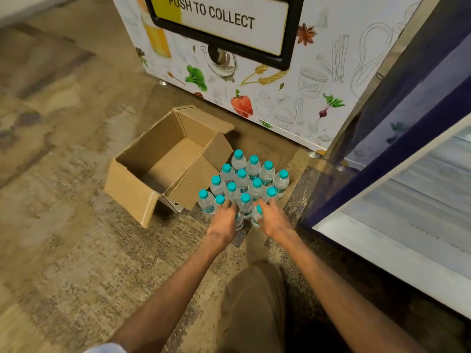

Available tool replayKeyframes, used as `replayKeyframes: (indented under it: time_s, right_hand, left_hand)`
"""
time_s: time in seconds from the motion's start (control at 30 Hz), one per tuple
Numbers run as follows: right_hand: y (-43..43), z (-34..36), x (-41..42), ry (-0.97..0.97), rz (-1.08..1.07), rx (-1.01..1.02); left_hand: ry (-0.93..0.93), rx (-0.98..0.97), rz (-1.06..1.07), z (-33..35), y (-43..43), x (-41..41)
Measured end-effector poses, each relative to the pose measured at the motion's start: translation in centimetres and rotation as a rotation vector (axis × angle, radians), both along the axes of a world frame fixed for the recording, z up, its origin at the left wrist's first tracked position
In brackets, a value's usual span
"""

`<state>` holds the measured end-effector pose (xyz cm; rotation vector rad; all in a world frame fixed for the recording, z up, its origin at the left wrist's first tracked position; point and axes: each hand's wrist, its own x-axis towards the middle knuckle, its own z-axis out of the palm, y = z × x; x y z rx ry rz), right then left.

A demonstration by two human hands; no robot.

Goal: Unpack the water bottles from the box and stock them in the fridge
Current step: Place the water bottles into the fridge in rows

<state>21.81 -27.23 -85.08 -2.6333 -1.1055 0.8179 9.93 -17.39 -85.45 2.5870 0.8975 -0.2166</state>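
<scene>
Several small water bottles with teal caps stand in a tight cluster on the floor, right of an open cardboard box with nothing visible inside. My left hand is down at the near edge of the cluster, its fingers round a bottle that is mostly hidden under the hand. My right hand grips another near bottle, whose cap shows between thumb and fingers. The fridge stands at the right with its door swung open.
A white vending machine with a "PUSH TO COLLECT" flap stands behind the box and bottles. The floor is mottled carpet. My bent knee is below the hands. The fridge's white lower frame runs along the right side.
</scene>
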Motion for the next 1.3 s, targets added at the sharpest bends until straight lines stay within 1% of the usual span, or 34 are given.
replayKeyframes:
  time_s: [0.2, 0.3, 0.37, 0.47, 0.6, 0.67, 0.87, 0.97, 1.07, 1.2, 1.3]
  right_hand:
    - [-0.2, -0.5, -0.5, -0.019, 0.031, 0.011]
    - [-1.1, -0.7, -1.3, -0.041, 0.065, 0.037]
    - [-2.1, -0.3, -1.4, -0.024, 0.049, 0.060]
    - [-3.9, 1.0, -1.3, 0.013, 0.023, 0.117]
    - [-6.3, 4.2, -1.1, 0.025, -0.037, 0.163]
    - [-7.7, 6.1, -0.7, 0.020, -0.048, 0.178]
    - [-12.8, 12.2, -0.2, -0.014, -0.088, 0.324]
    - [-16.3, 15.3, 0.3, -0.049, -0.119, 0.383]
    - [-20.7, 18.9, 0.9, -0.111, -0.194, 0.435]
    - [-26.8, 24.7, 1.4, -0.202, -0.297, 0.662]
    - [-30.6, 28.9, 2.0, -0.323, -0.386, 0.834]
  left_hand:
    - [0.075, 0.036, -0.078, -0.4, -0.3, 0.1]
    - [0.075, 0.005, -0.104, -0.4, -1.1, -0.3]
    - [0.045, -0.031, -0.097, -0.4, -1.8, -0.7]
    - [-0.039, -0.057, -0.112, 0.2, -2.9, -1.1]
    - [-0.135, -0.068, -0.162, 3.1, -4.6, -0.7]
    - [-0.192, -0.066, -0.195, 4.7, -5.6, -0.3]
    - [-0.318, -0.069, -0.249, 9.9, -9.1, 1.2]
    - [-0.447, -0.056, -0.306, 12.8, -11.0, 1.3]
    - [-0.592, -0.060, -0.347, 16.3, -12.6, 1.4]
    - [-0.762, -0.060, -0.396, 21.5, -15.2, 1.7]
    - [-0.892, -0.117, -0.420, 25.9, -17.7, 2.4]
